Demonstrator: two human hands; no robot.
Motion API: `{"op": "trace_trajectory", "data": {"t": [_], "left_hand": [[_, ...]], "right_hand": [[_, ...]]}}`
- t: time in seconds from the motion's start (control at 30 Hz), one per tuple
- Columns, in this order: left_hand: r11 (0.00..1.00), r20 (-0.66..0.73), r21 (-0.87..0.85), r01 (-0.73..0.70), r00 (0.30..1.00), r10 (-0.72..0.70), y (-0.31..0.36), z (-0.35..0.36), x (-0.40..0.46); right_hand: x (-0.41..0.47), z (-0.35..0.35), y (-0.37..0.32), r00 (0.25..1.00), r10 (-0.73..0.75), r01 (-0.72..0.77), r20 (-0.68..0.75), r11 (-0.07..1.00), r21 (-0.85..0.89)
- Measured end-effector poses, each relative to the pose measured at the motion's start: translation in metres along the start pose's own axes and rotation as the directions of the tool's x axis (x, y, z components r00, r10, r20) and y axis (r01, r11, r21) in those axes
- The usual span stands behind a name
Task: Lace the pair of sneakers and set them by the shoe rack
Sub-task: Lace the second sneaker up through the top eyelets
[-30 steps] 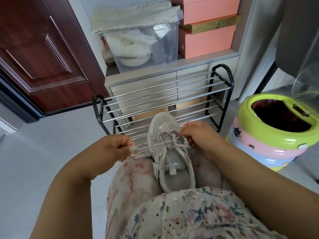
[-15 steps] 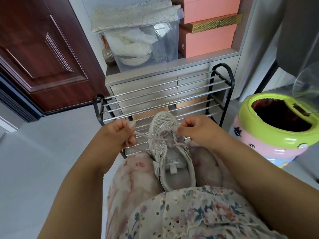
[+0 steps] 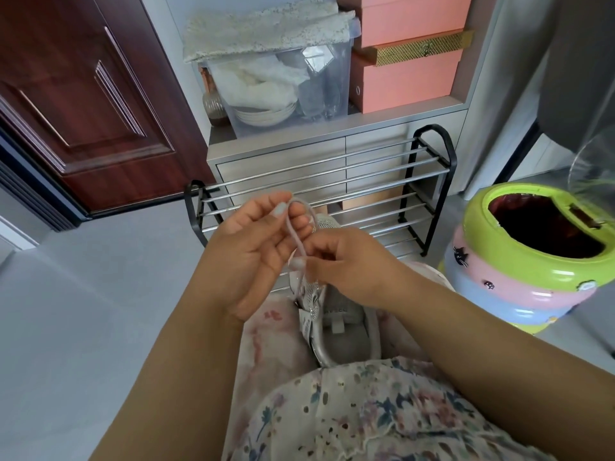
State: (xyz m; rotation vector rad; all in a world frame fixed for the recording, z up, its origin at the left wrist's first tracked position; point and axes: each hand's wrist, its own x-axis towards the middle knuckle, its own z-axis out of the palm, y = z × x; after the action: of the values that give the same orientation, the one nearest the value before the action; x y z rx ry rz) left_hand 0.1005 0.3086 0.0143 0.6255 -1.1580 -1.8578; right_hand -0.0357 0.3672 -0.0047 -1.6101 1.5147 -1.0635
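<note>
We have the sneaker (image 3: 336,314) lying on our lap, heel toward us and toe pointing at the shoe rack (image 3: 319,181), which stands just beyond our hands against the drawers. Our left hand (image 3: 256,251) holds a loop of the pale lace (image 3: 301,227) raised above the shoe: the top of the loop is pinched between thumb and fingertips, the other fingers loosely curled behind it. Just below and to the right of that pinch, our right hand (image 3: 346,261) nips the base of the loop between thumb and forefinger, close over the eyelets. Whether it also holds the second lace end we cannot tell; its fingers hide that.

We judge the lace soft, limp and rather smooth, so a loop will hold its shape only while pinched; it wants a hold at its base, hard by the knot, not out at the tip. The sneaker looks light, with a mesh upper that gives easily, and only our lap steadies it, so a hard tug on the lace could tip it. For carrying, the firm heel collar nearest us seems the best place to take hold. The second sneaker is not in view.
</note>
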Motion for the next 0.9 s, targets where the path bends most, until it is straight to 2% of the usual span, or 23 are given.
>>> {"op": "trace_trajectory", "data": {"t": [0.07, 0.13, 0.23, 0.3, 0.33, 0.37, 0.47, 0.53, 0.6, 0.67, 0.77, 0.83, 0.9], "left_hand": [[0.951, -0.099, 0.308, 0.012, 0.995, 0.019, -0.005, -0.009, -0.001], [0.785, -0.128, 0.614, 0.086, 0.992, -0.008, -0.012, -0.018, -0.003], [0.559, -0.043, 0.818, 0.135, 0.984, -0.176, -0.025, -0.021, -0.008], [0.436, -0.014, 0.898, 0.057, 0.995, -0.102, -0.034, -0.017, -0.008], [0.420, -0.024, 0.907, 0.041, 0.999, -0.047, -0.037, -0.015, -0.007], [0.454, -0.057, 0.890, 0.051, 0.998, -0.001, -0.039, -0.015, -0.006], [0.720, -0.175, 0.688, 0.092, 0.984, 0.041, -0.029, -0.016, -0.002], [0.865, -0.188, 0.496, 0.074, 0.982, 0.024, -0.020, -0.016, 0.001], [0.942, -0.178, 0.331, 0.043, 0.984, 0.018, -0.015, -0.013, 0.002], [0.964, -0.179, 0.265, 0.028, 0.984, 0.021, -0.014, -0.011, 0.001], [0.971, -0.170, 0.234, 0.046, 0.985, -0.005, -0.016, -0.010, 0.000], [0.955, -0.169, 0.280, 0.094, 0.984, -0.048, -0.020, -0.011, -0.002], [0.904, -0.181, 0.408, 0.126, 0.982, -0.055, -0.026, -0.011, -0.004]], "right_hand": [[0.002, -0.006, 0.000, 0.996, 0.047, -0.039, -0.075, 0.993, 0.114], [0.007, -0.013, 0.002, 0.982, 0.103, -0.058, -0.156, 0.962, 0.268], [0.012, -0.021, 0.004, 0.970, 0.148, -0.042, -0.194, 0.885, 0.463], [0.014, -0.023, 0.005, 0.972, 0.154, -0.031, -0.179, 0.834, 0.550], [0.014, -0.023, 0.005, 0.974, 0.152, -0.028, -0.170, 0.820, 0.571], [0.014, -0.022, 0.006, 0.974, 0.155, -0.031, -0.166, 0.814, 0.581], [0.011, -0.018, 0.008, 0.969, 0.197, -0.088, -0.152, 0.845, 0.528], [0.007, -0.014, 0.010, 0.973, 0.207, -0.156, -0.102, 0.916, 0.370], [0.004, -0.010, 0.011, 0.982, 0.185, -0.179, -0.022, 0.971, 0.160], [0.004, -0.009, 0.011, 0.988, 0.154, -0.153, -0.011, 0.987, 0.042], [0.006, -0.010, 0.012, 0.991, 0.102, -0.101, -0.081, 0.995, 0.018], [0.007, -0.011, 0.013, 0.990, 0.045, -0.055, -0.131, 0.996, -0.069], [0.006, -0.010, 0.013, 0.991, -0.033, 0.001, -0.128, 0.971, -0.239]]}}
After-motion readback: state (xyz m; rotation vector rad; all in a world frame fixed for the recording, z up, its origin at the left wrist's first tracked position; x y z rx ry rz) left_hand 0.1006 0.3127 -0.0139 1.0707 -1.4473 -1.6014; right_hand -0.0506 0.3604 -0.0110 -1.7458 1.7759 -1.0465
